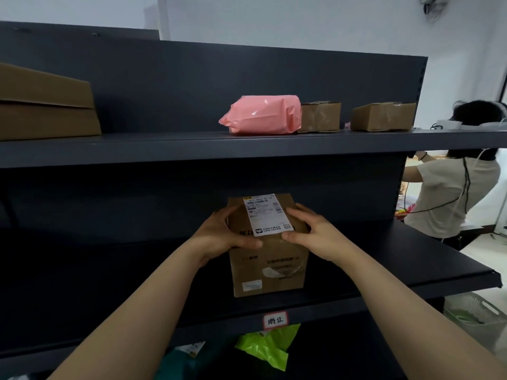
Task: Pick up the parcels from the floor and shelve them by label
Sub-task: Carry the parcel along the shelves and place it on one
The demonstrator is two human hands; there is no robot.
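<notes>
Both hands clasp the cardboard box (267, 248) on the middle shelf (411, 259), above the red-edged tag (275, 320); left hand (222, 234) and right hand (310, 229) curl round its top, likely to settle it square.

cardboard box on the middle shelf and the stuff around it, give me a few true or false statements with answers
1. Both hands hold the cardboard box, the left hand on its left side and the right hand on its right. True.
2. The white shipping label is on the box's top face. True.
3. The pink bag lies on the same shelf as the held box. False: it lies on the upper shelf, one level above.
4. The small handwritten tag is fixed to the front edge of the shelf under the box. True.
5. The upper shelf holds only the pink bag. False: cardboard boxes sit there too, such as a large box at the left.
</notes>
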